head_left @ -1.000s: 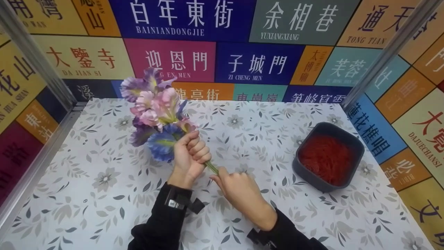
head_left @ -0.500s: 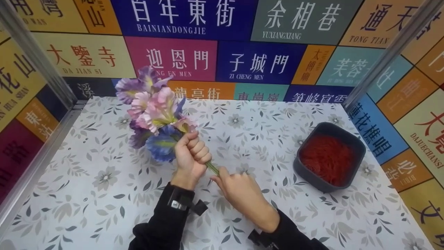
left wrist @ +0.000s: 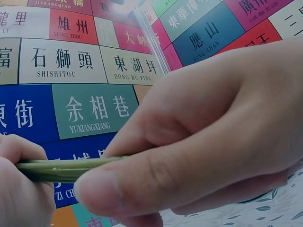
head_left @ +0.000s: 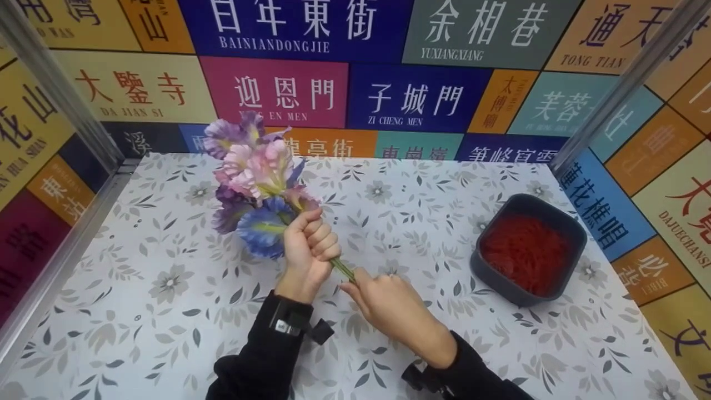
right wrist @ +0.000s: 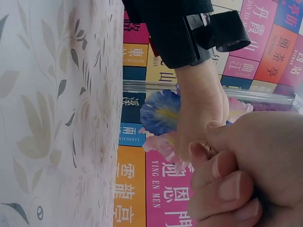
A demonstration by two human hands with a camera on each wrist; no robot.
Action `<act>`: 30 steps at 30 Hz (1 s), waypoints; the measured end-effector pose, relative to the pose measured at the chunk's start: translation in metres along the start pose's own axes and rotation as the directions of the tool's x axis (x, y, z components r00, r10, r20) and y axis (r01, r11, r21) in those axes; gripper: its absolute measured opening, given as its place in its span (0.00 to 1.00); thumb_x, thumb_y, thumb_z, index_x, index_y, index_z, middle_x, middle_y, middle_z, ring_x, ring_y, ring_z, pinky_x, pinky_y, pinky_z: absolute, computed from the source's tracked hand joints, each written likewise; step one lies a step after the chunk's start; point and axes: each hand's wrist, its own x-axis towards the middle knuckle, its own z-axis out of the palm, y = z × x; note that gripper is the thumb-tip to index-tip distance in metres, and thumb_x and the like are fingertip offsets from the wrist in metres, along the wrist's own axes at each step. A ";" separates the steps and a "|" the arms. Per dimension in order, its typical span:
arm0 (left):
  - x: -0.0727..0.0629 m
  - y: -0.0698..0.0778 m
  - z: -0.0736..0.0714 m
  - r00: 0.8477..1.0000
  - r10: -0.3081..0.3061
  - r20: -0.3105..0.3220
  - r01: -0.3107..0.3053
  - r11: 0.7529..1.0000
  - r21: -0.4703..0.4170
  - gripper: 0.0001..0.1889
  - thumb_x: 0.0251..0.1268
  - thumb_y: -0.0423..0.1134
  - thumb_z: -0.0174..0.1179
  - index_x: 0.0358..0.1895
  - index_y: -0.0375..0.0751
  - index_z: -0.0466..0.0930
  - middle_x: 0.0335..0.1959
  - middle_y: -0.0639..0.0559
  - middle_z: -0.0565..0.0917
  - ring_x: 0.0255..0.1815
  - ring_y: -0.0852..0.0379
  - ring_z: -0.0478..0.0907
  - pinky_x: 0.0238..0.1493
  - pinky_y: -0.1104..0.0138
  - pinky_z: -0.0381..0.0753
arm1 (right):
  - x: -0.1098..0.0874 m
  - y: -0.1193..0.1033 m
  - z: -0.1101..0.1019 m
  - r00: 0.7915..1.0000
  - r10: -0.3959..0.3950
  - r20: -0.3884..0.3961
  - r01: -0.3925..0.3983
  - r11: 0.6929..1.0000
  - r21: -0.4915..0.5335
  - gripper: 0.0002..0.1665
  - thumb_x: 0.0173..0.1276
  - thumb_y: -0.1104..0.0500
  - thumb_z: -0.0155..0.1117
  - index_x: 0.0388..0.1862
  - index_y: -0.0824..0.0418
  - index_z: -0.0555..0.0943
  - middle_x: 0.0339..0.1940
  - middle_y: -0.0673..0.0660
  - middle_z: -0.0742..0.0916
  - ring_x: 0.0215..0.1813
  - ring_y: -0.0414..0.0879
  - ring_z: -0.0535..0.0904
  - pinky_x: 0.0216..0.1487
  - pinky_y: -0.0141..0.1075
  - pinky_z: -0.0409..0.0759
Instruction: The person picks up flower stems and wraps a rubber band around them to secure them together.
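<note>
A bouquet of artificial irises [head_left: 261, 172] in purple, pink and blue leans to the upper left in the head view. My left hand [head_left: 310, 247] grips its green stems just below the blooms, fingers curled round them. Lower down, my right hand [head_left: 389, 305] pinches the stem ends between thumb and fingers. A short stretch of bare stems [left wrist: 71, 169] shows between the two hands in the left wrist view. From the right wrist, the blue bloom [right wrist: 161, 112] appears behind my left hand, and the stems are mostly hidden by the right hand's fingers [right wrist: 227, 187].
A dark grey square container [head_left: 480, 266] holding red shredded filler [head_left: 525, 255] stands at the right of the table [head_left: 166, 333], which has a leaf-patterned cover. Panels with printed Chinese signs [head_left: 272, 91] rise behind and at both sides, with metal posts at the corners.
The blooms swing slightly left, then back right, as the bouquet turns a little in my hands. Both hands keep their hold, and the right has shifted slightly right.
</note>
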 end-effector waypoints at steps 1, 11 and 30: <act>0.000 0.001 0.000 1.000 0.000 -0.002 0.000 1.000 -0.001 0.26 0.78 0.37 0.35 0.14 0.52 0.46 0.09 0.61 0.50 0.10 0.65 0.44 0.12 0.74 0.43 | 0.000 0.000 -0.001 1.000 -0.003 0.007 0.003 1.000 -0.008 0.19 0.80 0.46 0.53 0.32 0.57 0.72 0.14 0.44 0.65 0.14 0.41 0.63 0.15 0.34 0.61; -0.002 0.007 0.005 0.998 0.038 -0.046 -0.039 0.999 -0.029 0.26 0.76 0.36 0.40 0.14 0.52 0.48 0.07 0.61 0.54 0.09 0.66 0.45 0.10 0.74 0.45 | -0.010 0.012 -0.046 0.997 0.053 -0.061 -0.060 0.991 -0.120 0.18 0.77 0.42 0.57 0.35 0.54 0.77 0.13 0.42 0.66 0.14 0.38 0.60 0.14 0.34 0.60; -0.010 0.014 0.018 0.997 0.026 0.073 -0.015 0.989 -0.149 0.25 0.77 0.38 0.38 0.15 0.51 0.46 0.10 0.61 0.48 0.10 0.65 0.42 0.13 0.72 0.41 | -0.063 0.152 -0.125 0.751 0.660 -0.023 -0.660 0.751 0.028 0.20 0.76 0.47 0.61 0.53 0.62 0.80 0.33 0.59 0.85 0.34 0.55 0.79 0.38 0.50 0.74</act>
